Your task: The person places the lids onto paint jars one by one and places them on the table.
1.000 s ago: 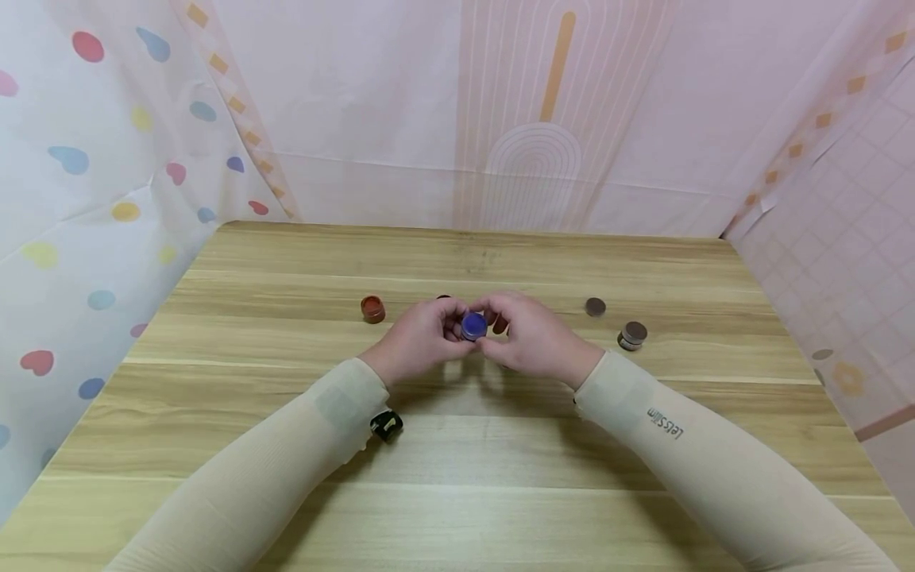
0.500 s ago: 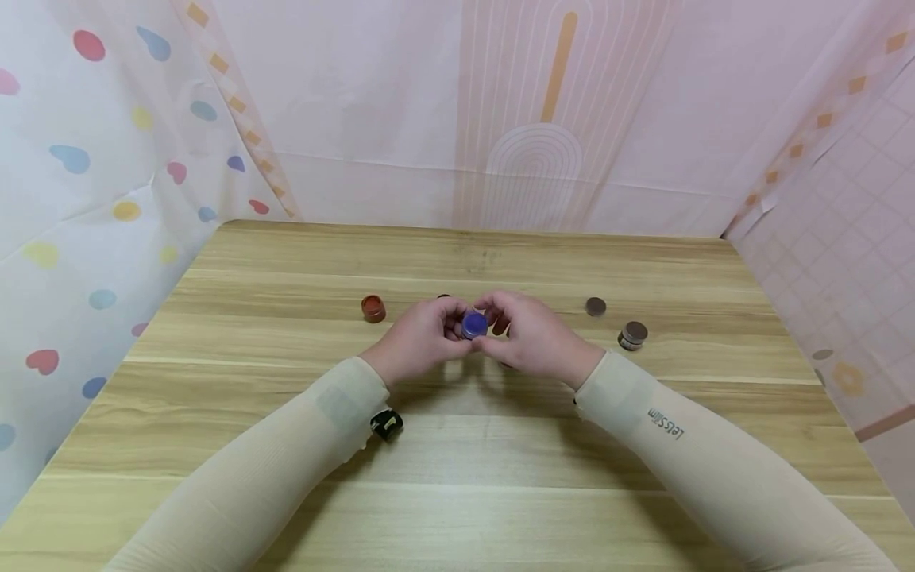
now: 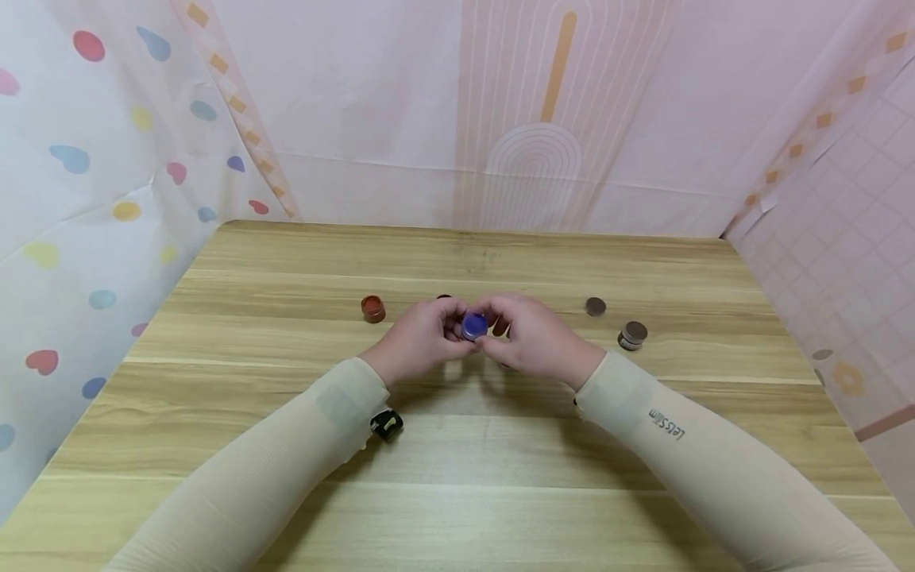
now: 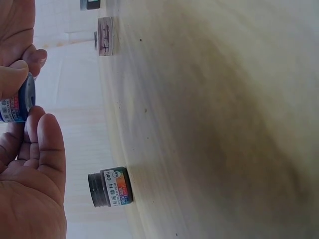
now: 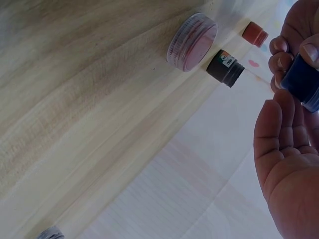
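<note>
Left hand (image 3: 417, 342), right hand (image 3: 534, 338) hold cylindrical blue jar (image 3: 474, 326); wood-grain tabletop (image 3: 472, 469)

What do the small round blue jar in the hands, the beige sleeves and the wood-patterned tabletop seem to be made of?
Small round blue jar: probably smooth plastic, because one end looks see-through; glass remains possible.
Beige sleeves: likely matte stretch fabric, as they follow the forearms closely.
Brown wood-patterned tabletop: wood or laminate with a soft sheen; long grain lines show.
</note>
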Demonstrator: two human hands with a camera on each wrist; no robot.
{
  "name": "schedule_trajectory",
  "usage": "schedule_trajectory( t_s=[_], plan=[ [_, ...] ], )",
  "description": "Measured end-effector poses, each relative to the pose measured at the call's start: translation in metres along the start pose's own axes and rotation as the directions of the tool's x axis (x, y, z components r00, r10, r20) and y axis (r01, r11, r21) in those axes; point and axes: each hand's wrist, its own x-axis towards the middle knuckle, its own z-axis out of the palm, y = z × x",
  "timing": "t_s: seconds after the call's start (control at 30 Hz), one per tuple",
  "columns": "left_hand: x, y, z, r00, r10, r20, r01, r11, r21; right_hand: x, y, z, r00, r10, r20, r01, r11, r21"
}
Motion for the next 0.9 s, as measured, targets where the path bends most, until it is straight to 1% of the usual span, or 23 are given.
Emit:
schedule_trajectory(
  t_s=[0.17,0.47,0.6,0.7,0.9],
  plan=[
    [-0.0006,0.0003,0.0,1.0,-0.006,0.002,0.006,1.0,-0.003,0.001,-0.0009,0.0009,1.0,0.019,-0.007,-0.019,1.0,-0.016],
    [-0.0006,-0.0008,0.0003,1.0,-0.004,0.0,0.004,1.0,-0.003,-0.0001,0.0008,-0.0005,1.0,-0.018,0.014,0.018,1.0,-0.007],
    [-0.0003,-0.001,0.0003,1.0,-0.001,-0.001,0.001,1.0,-0.003,-0.0001,0.0006,0.0003,1.0,-0.028,0.006,0.028,0.999,-0.022],
    [0.0001,-0.0016,0.0006,1.0,0.007,-0.002,-0.007,1.0,-0.001,-0.0002,-0.0003,0.0013,1.0,-0.015,-0.004,0.014,1.0,-0.028],
    [0.0006,-0.0018,0.0009,1.0,0.01,0.002,-0.01,1.0,-0.004,-0.0003,-0.0012,0.0013,1.0,0.019,-0.012,-0.019,1.0,-0.007]
  ],
)
